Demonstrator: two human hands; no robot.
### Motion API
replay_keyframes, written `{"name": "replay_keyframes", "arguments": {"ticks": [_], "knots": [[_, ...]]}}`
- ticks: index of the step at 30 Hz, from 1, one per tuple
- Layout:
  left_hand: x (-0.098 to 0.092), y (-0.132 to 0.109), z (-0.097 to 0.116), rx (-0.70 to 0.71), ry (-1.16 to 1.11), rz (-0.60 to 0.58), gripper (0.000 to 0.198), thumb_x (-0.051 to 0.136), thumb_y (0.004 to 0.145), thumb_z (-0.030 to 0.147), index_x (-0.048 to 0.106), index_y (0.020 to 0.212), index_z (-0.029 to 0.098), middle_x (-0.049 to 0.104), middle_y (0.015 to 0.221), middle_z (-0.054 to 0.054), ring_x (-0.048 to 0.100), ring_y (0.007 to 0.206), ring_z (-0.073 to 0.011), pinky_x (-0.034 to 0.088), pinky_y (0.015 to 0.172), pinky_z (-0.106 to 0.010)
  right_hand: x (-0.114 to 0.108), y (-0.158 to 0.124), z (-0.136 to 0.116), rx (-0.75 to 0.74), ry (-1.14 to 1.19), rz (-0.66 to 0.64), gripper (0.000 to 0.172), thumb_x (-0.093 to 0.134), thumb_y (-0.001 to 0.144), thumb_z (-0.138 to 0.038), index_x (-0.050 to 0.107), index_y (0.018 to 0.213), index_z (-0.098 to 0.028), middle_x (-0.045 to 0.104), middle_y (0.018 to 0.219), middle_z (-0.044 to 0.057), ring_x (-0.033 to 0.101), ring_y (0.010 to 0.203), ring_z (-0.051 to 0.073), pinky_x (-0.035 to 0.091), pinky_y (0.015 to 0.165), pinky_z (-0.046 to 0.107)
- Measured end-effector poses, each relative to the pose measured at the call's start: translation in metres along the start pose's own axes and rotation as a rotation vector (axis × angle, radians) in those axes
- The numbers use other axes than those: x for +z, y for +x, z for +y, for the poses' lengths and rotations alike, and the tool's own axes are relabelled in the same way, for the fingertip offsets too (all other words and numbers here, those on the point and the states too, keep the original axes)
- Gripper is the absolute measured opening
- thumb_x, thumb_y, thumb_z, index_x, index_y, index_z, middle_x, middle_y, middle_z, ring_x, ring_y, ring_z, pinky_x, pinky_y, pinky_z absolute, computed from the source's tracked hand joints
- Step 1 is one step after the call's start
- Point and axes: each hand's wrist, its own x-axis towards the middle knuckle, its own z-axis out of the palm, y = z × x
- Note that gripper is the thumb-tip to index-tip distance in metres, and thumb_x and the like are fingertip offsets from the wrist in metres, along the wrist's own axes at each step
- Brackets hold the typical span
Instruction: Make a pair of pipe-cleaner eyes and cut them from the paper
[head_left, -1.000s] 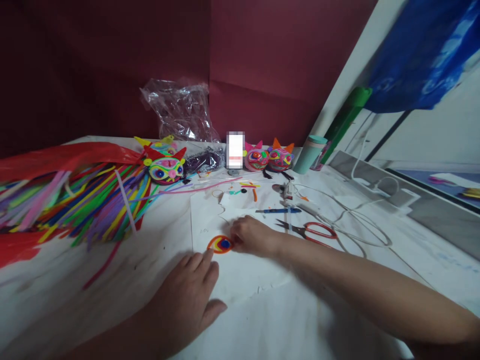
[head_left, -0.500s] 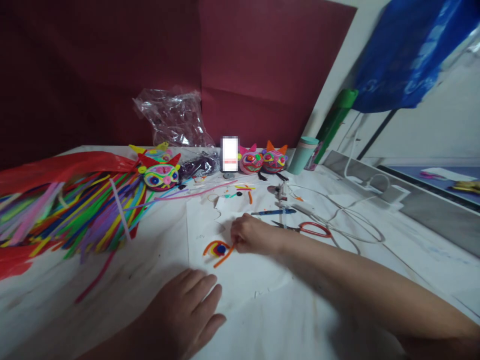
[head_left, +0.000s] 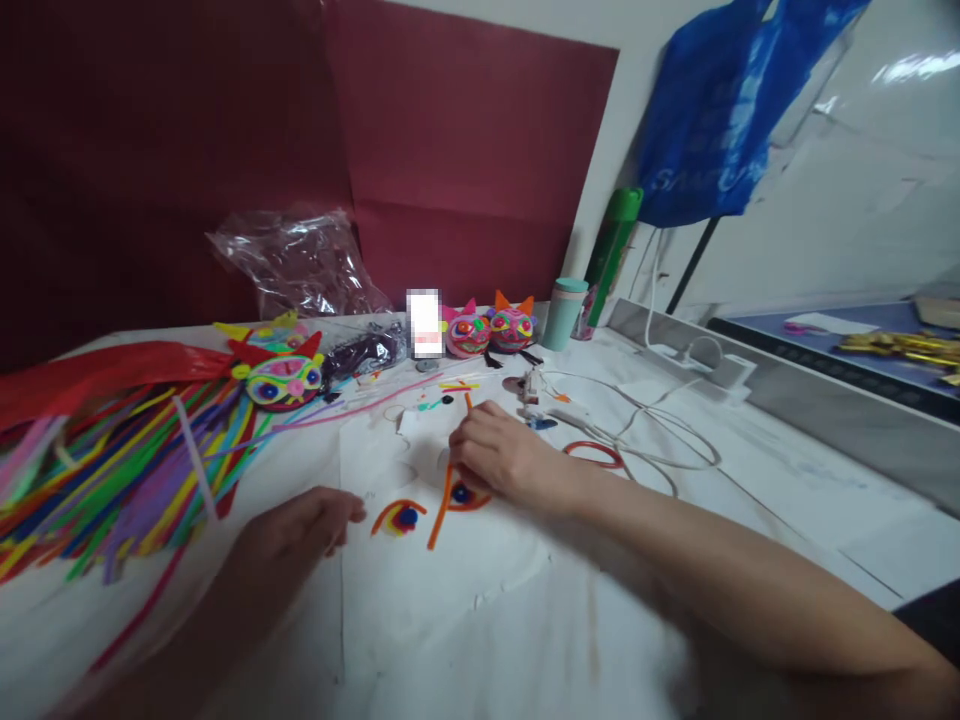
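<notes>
My right hand (head_left: pixel 484 450) is closed in a pinch on an orange pipe cleaner (head_left: pixel 441 515), which slants down over the white paper (head_left: pixel 420 590). Under its fingers lies an eye shape (head_left: pixel 466 497) of orange with a blue centre, partly covered by the hand. Beside it on the paper is a second eye shape (head_left: pixel 400 517) in orange, yellow, red and blue. My left hand (head_left: pixel 319 520) hovers at the paper's left edge with its fingers curled together; nothing shows in them.
Many coloured pipe cleaners (head_left: pixel 142 470) lie at left beside a decorated cat-like head (head_left: pixel 285 378). Two similar heads (head_left: pixel 469 332) and a mint-green cup (head_left: pixel 565 315) stand at the back. Red-handled scissors (head_left: pixel 594 454) and a white cable (head_left: pixel 697 425) lie to the right.
My left hand has moved left and its spread fingers have curled in. The orange strip has come away from the left eye shape; the right eye shape is now visible. The view has turned right.
</notes>
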Motion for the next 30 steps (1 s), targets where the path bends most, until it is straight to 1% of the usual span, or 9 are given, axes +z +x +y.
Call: {"name": "replay_keyframes", "arguments": {"ticks": [3, 7, 11, 14, 18, 20, 22, 25, 30], "knots": [[0.014, 0.006, 0.024, -0.159, -0.284, -0.184, 0.034, 0.057, 0.075, 0.048, 0.071, 0.08, 0.018, 0.07, 0.075, -0.006, 0.061, 0.068, -0.0205, 0.044, 0.056, -0.027, 0.011, 0.003, -0.014, -0.079, -0.044, 0.027, 0.029, 0.033, 0.096, -0.015, 0.058, 0.082, -0.012, 0.061, 0.074, 0.008, 0.05, 0.074, 0.018, 0.038, 0.076, 0.034], [0.041, 0.01, 0.047, -0.243, -0.331, -0.241, 0.02, 0.062, 0.065, 0.034, 0.065, 0.061, 0.015, 0.064, 0.057, -0.003, 0.052, 0.054, -0.0146, 0.039, 0.055, -0.026, 0.024, 0.003, -0.023, -0.109, -0.01, 0.086, 0.029, 0.031, 0.097, -0.014, 0.057, 0.085, -0.012, 0.061, 0.077, 0.008, 0.049, 0.074, 0.017, 0.038, 0.075, 0.034], [0.057, 0.011, 0.047, -0.246, -0.374, -0.14, 0.019, 0.061, 0.067, 0.032, 0.06, 0.057, 0.016, 0.058, 0.055, 0.0, 0.048, 0.055, -0.0129, 0.038, 0.06, -0.026, 0.024, 0.002, -0.021, -0.108, 0.005, 0.158, 0.021, 0.035, 0.095, -0.013, 0.056, 0.093, -0.012, 0.063, 0.088, 0.01, 0.051, 0.081, 0.019, 0.04, 0.078, 0.036], [0.061, 0.011, 0.039, -0.231, -0.406, -0.014, 0.023, 0.061, 0.07, 0.036, 0.06, 0.058, 0.016, 0.055, 0.055, 0.001, 0.049, 0.057, -0.014, 0.039, 0.061, -0.027, 0.009, -0.006, -0.011, -0.032, -0.051, 0.277, 0.019, 0.04, 0.094, -0.014, 0.053, 0.108, -0.014, 0.062, 0.104, 0.014, 0.053, 0.096, 0.022, 0.042, 0.083, 0.039], [0.051, 0.016, 0.036, -0.307, -0.608, 0.12, 0.029, 0.066, 0.066, 0.044, 0.058, 0.06, 0.017, 0.055, 0.058, 0.0, 0.051, 0.06, -0.0153, 0.042, 0.058, -0.027, -0.026, -0.041, 0.018, 0.323, -0.045, 0.431, 0.019, 0.045, 0.09, -0.019, 0.054, 0.107, -0.019, 0.063, 0.102, 0.012, 0.058, 0.096, 0.022, 0.046, 0.082, 0.037], [0.044, 0.022, 0.033, -0.295, -0.65, 0.207, 0.033, 0.073, 0.056, 0.047, 0.058, 0.058, 0.017, 0.052, 0.055, 0.002, 0.045, 0.055, -0.0126, 0.039, 0.049, -0.023, -0.042, -0.067, 0.033, 0.626, -0.035, 0.337, 0.018, 0.042, 0.091, -0.023, 0.059, 0.097, -0.018, 0.065, 0.089, 0.009, 0.061, 0.082, 0.02, 0.049, 0.073, 0.032], [0.039, 0.031, 0.026, -0.323, -0.683, 0.22, 0.032, 0.077, 0.051, 0.043, 0.06, 0.06, 0.017, 0.055, 0.058, 0.002, 0.046, 0.057, -0.0118, 0.042, 0.05, -0.021, -0.051, -0.094, 0.042, 0.826, -0.015, 0.086, 0.02, 0.043, 0.089, -0.022, 0.062, 0.088, -0.017, 0.066, 0.08, 0.007, 0.061, 0.07, 0.017, 0.048, 0.065, 0.028], [0.04, 0.041, 0.018, -0.369, -0.724, 0.223, 0.032, 0.08, 0.047, 0.04, 0.062, 0.058, 0.017, 0.056, 0.059, 0.001, 0.048, 0.06, -0.0117, 0.044, 0.051, -0.018, -0.047, -0.123, 0.042, 0.806, 0.035, -0.261, 0.016, 0.051, 0.084, -0.02, 0.064, 0.091, -0.017, 0.066, 0.085, 0.007, 0.061, 0.077, 0.018, 0.048, 0.069, 0.027], [0.043, 0.042, 0.012, -0.352, -0.722, 0.228, 0.03, 0.08, 0.048, 0.038, 0.064, 0.06, 0.016, 0.058, 0.061, 0.0, 0.048, 0.059, -0.0118, 0.044, 0.049, -0.019, -0.025, -0.132, 0.033, 0.673, -0.053, -0.436, 0.01, 0.054, 0.082, -0.019, 0.062, 0.088, -0.018, 0.064, 0.086, 0.008, 0.06, 0.084, 0.02, 0.049, 0.076, 0.031]]}}
